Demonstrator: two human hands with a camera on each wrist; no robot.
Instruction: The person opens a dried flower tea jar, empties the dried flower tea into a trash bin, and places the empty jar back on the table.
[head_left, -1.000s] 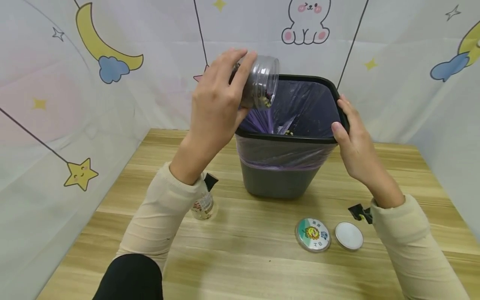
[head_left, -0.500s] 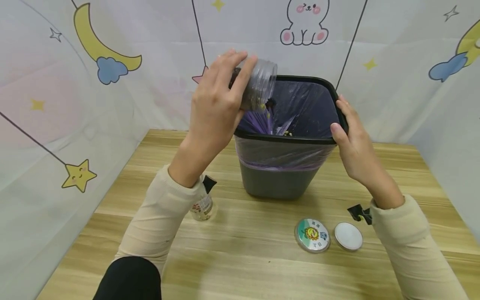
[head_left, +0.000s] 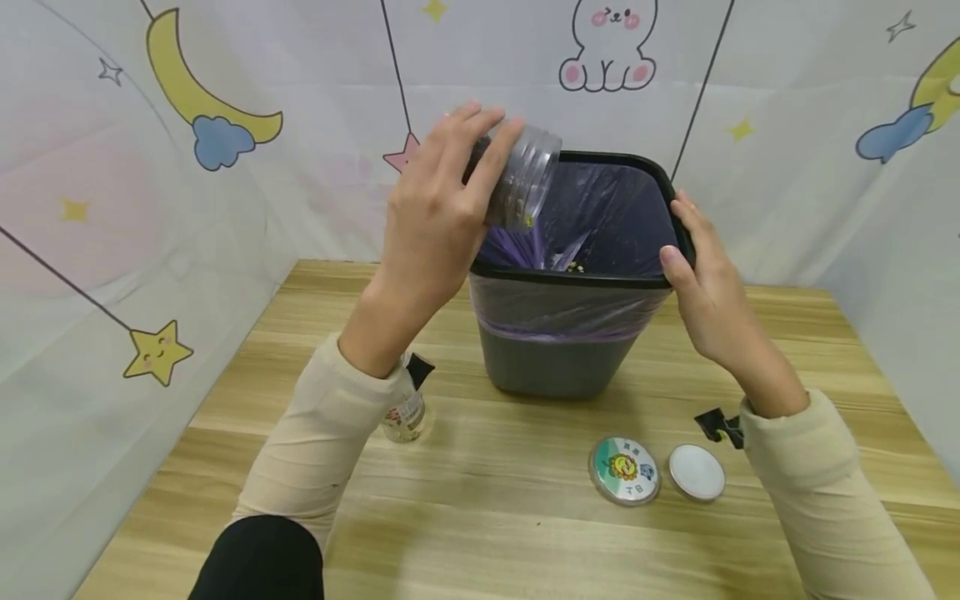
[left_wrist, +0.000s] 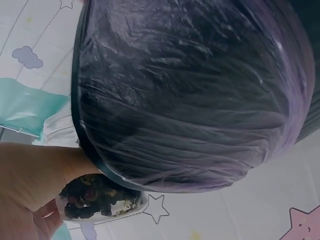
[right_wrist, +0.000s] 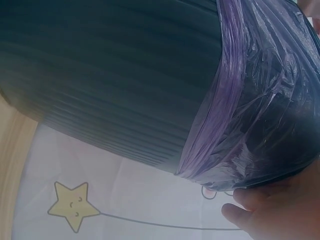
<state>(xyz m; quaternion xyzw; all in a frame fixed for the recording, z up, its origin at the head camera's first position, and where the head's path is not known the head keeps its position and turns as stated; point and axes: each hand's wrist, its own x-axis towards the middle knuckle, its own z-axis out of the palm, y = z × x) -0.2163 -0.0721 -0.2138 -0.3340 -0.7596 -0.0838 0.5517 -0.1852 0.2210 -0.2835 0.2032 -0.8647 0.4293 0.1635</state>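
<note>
My left hand [head_left: 438, 196] grips a clear ribbed jar [head_left: 531, 175], tipped with its mouth down over the left side of a grey waste bin [head_left: 558, 367]. Dark and yellowish dried bits [left_wrist: 95, 197] show through the jar wall in the left wrist view. A thin purple bag [head_left: 622, 204] lines the bin and folds over its black rim. Some pale crumbs [head_left: 576, 267] lie inside on the bag. At the bin's right side, my right hand [head_left: 708, 292] holds the rim, thumb at the front and fingers along the outer edge.
On the wooden table [head_left: 480, 533], a lid with a sunflower picture [head_left: 626, 471] lies beside a smaller white lid [head_left: 697, 472]. A small labelled jar [head_left: 407, 417] stands partly behind the left sleeve. Printed cloth [head_left: 322, 67] hangs behind and at the sides.
The jar has tipped further down and shifted slightly. Half a second ago dark and yellow bits were dropping from its mouth; now only a yellow bit shows there. The right hand stays put.
</note>
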